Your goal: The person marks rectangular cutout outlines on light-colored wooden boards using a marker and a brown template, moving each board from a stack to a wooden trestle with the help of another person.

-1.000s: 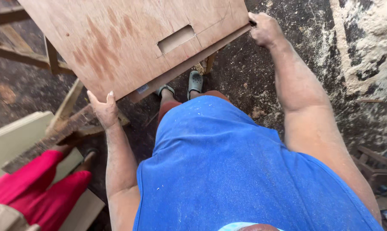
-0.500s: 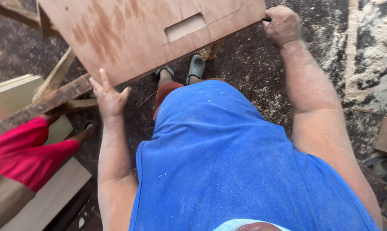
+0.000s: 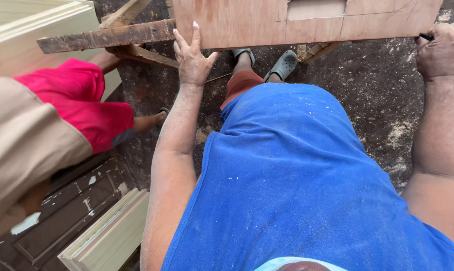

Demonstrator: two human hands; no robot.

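Plywood board (image 3: 247, 20) with a rectangular cut-out has swung from tilted to square across the far edge, left hand (image 3: 191, 57) now pressed flat and open on its near-left corner, right hand (image 3: 440, 50) clenched around the right end with a dark pencil (image 3: 426, 36), suggesting alignment nearly settled.

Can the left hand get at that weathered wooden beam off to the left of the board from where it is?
Probably yes. The left hand lies flat on the plywood board, right beside the beam's near end, with nothing between them.

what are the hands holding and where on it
Both hold the plywood board by its near edge: left hand flat at the left corner, right hand gripping the right corner.
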